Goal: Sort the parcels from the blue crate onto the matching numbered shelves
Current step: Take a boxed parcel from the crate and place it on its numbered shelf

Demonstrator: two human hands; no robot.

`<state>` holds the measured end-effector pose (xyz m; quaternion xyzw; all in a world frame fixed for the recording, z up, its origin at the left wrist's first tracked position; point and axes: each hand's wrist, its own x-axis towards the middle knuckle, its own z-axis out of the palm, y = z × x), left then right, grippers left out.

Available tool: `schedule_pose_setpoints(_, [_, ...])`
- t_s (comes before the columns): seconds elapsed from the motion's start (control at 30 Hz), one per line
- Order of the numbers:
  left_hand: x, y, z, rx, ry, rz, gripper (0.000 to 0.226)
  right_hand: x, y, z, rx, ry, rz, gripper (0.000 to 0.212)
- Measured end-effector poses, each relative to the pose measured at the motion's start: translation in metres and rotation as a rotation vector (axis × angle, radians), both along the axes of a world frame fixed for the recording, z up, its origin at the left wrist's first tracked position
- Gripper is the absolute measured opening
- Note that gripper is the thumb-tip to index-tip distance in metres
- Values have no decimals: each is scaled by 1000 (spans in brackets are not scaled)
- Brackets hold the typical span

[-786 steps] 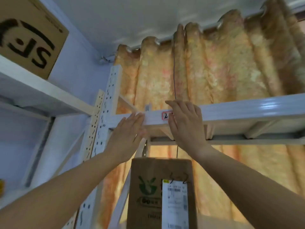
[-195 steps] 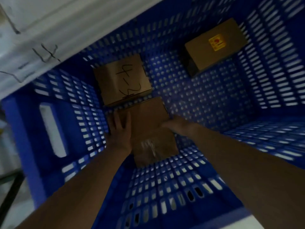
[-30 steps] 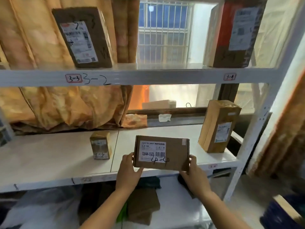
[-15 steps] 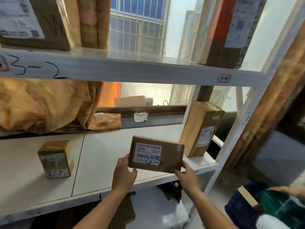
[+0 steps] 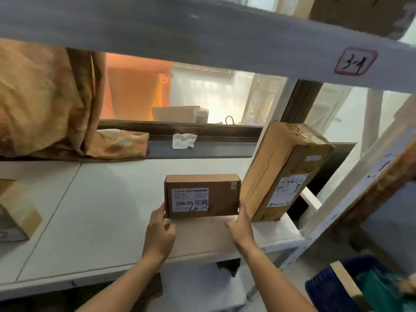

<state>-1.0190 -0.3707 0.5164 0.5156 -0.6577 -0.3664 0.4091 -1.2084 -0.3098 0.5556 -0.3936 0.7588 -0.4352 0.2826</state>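
Observation:
A small flat brown parcel [image 5: 216, 195] with a white label and a handwritten "4-4" stands on edge on the white shelf board [image 5: 108, 212]. My left hand [image 5: 160, 231] grips its lower left corner, my right hand [image 5: 240, 224] its lower right corner. A tall taped brown parcel [image 5: 286, 170] leans just right of it, almost touching. The shelf above carries a "3-4" tag [image 5: 355, 62]. The blue crate [image 5: 333, 289] shows at the bottom right.
Another small brown parcel [image 5: 18, 212] stands at the left end of the same shelf. An orange curtain [image 5: 42, 97] hangs behind on the left. The white shelf post [image 5: 351, 183] rises at the right. A lower shelf [image 5: 200, 287] lies beneath.
Both hands have carried the small parcel forward and right and set its bottom edge onto the shelf next to the tall parcel. The view has moved closer to the shelf.

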Motion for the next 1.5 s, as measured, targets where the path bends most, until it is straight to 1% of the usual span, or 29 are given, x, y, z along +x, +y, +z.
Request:
schedule_pose_setpoints(0.07, [-13, -1, -5, -34, 14, 55, 59, -9, -8, -11, -15, 33, 32, 76])
schedule_pose_setpoints(0.17, [-29, 1, -12, -41, 21, 80, 67, -21, -12, -26, 23, 76, 84, 91])
schedule_pose_setpoints(0.23, [-35, 5, -18, -5, 18, 65, 77, -27, -11, -36, 37, 113, 76, 91])
schedule_pose_setpoints(0.3, [-36, 7, -22, 1, -21, 56, 83, -26, -11, -44, 10, 139, 45, 89])
schedule_pose_setpoints(0.43, [-34, 8, -22, 43, -58, 18, 89, -21, -13, -50, 8, 164, -21, 90])
schedule_pose_setpoints(0.57, [-33, 9, -20, 92, -140, -3, 93, -21, -12, -50, 8, 181, -14, 88])
schedule_pose_setpoints(0.73, [-29, 14, -19, 198, -203, 1, 92, -17, 7, -46, -1, 100, 34, 92])
schedule_pose_setpoints(0.87, [-7, 41, -12, 232, -311, -55, 85, -8, 37, -42, 71, 140, 51, 93])
schedule_pose_setpoints(0.97, [30, 76, -4, 200, -439, -153, 76, 9, 59, -35, 183, 205, 34, 81])
schedule_pose_setpoints(1.03, [67, 97, 7, 158, -501, -158, 68, 33, 70, -26, 241, 274, 44, 70])
schedule_pose_setpoints(1.13, [132, 126, 34, 98, -510, -35, 55, 90, 82, -6, 280, 386, 229, 53])
schedule_pose_setpoints(1.2, [187, 153, 56, 82, -553, 62, 51, 146, 94, 14, 236, 411, 402, 45])
schedule_pose_setpoints(1.27, [247, 184, 80, 93, -624, 142, 50, 207, 106, 37, 177, 455, 577, 44])
schedule_pose_setpoints(1.4, [372, 271, 124, 168, -729, 331, 47, 342, 132, 82, 89, 651, 926, 46])
schedule_pose_setpoints(1.5, [460, 361, 140, 206, -755, 557, 49, 447, 165, 99, 11, 790, 1191, 45])
